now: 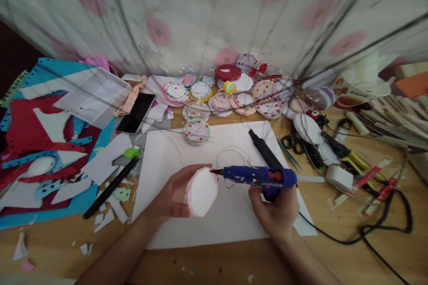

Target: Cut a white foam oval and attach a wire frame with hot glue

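Note:
Between the fingers and thumb of my left hand [174, 193] is a white paper disc [203, 192] with a pink edging, held tilted above a white sheet [230, 227]. My right hand [277, 211] grips a blue hot glue gun [257, 177] by its handle, and a small red light glows on it. The gun's nozzle meets the disc's upper rim, or comes very close to it. A pale glue stick [310, 179] pokes out of the gun's back end. Behind the gun, a thin wire loop [230, 156] lies on the sheet.
Several decorated paper discs [197, 131] are clustered along the back. A black marker-like tool [264, 149], scissors [292, 144], yellow-handled pliers [354, 162] and a looping black cord [384, 227] lie right. Left are a phone [136, 113], a clear box [93, 97], a black pen [110, 187] and coloured scraps.

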Demonstrator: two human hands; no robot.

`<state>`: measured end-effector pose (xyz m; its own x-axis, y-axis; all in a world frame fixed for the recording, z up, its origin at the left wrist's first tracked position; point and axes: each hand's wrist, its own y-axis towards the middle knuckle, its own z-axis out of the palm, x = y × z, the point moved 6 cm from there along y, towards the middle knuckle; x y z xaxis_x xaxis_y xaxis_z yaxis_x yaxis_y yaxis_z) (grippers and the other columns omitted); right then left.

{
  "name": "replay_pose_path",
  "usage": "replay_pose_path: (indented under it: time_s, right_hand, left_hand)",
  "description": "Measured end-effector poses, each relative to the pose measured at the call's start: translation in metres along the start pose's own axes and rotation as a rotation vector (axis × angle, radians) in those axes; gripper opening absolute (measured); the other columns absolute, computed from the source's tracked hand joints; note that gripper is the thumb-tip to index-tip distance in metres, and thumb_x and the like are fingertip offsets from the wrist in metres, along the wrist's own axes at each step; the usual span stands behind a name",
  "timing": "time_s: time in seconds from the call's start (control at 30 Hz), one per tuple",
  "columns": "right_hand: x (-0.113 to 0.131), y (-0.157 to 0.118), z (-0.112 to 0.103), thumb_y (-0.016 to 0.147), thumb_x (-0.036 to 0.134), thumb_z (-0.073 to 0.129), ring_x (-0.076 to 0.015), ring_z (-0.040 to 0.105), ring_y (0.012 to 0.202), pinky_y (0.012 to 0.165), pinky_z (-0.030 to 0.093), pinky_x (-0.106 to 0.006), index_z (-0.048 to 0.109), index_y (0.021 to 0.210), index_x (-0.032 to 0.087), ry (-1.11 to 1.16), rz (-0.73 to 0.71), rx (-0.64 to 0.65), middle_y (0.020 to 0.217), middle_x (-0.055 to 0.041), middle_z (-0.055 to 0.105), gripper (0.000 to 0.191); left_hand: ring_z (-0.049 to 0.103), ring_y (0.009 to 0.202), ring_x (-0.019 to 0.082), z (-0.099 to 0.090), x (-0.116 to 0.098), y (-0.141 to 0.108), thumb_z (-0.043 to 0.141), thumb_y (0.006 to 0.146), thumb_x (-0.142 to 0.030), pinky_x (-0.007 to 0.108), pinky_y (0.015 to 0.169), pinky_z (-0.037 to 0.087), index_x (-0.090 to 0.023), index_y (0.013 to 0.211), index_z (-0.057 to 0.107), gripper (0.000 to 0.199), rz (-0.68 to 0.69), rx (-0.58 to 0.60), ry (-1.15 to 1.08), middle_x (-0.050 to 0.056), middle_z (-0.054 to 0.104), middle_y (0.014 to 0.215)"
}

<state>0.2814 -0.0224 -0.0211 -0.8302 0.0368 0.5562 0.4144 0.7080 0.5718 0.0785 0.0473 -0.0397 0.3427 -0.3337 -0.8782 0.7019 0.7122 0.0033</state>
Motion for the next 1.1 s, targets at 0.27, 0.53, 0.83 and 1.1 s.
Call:
replay_pose_path:
  time_s: [0.27,0.53,0.83,1.1]
  right_hand:
    - [0.0,0.0,0.001,0.069,0.023,0.062,-0.0095,0.043,0.039,0.042,0.04,-0.023,0.055,0.09,0.021,0.001,-0.022,0.026,0.065,0.0039,0.058,0.022]
    - [0.003,-0.001,0.001,0.071,0.024,0.06,-0.0112,0.042,0.037,0.041,0.038,-0.024,0.053,0.091,0.021,-0.039,-0.086,0.029,0.059,0.0045,0.055,0.021]
    - [0.006,-0.001,0.0,0.074,0.026,0.058,-0.0116,0.041,0.037,0.04,0.034,-0.024,0.051,0.088,0.021,-0.092,-0.147,0.041,0.053,0.0064,0.047,0.016]
    - [0.009,0.0,0.0,0.075,0.026,0.056,-0.0108,0.04,0.037,0.039,0.032,-0.024,0.048,0.085,0.022,-0.068,-0.191,0.064,0.054,0.0059,0.047,0.013]
  left_hand:
    - [0.052,0.116,0.034,-0.006,-0.001,-0.001,0.078,0.058,-0.045,0.041,0.094,0.043,-0.021,0.128,0.051,0.078,0.027,-0.04,-0.056,0.016,0.052,0.132]
    - [0.051,0.115,0.034,-0.011,0.0,-0.006,0.078,0.056,-0.044,0.04,0.092,0.044,-0.021,0.126,0.052,0.079,-0.036,-0.131,-0.163,0.015,0.051,0.133]
    - [0.042,0.124,0.039,-0.018,0.005,-0.006,0.078,0.053,-0.043,0.048,0.103,0.032,-0.019,0.129,0.049,0.085,-0.042,-0.198,-0.228,0.016,0.05,0.134]
    - [0.037,0.128,0.04,-0.023,0.008,-0.009,0.075,0.056,-0.04,0.052,0.106,0.028,-0.021,0.127,0.052,0.077,-0.002,-0.246,-0.333,0.013,0.048,0.136]
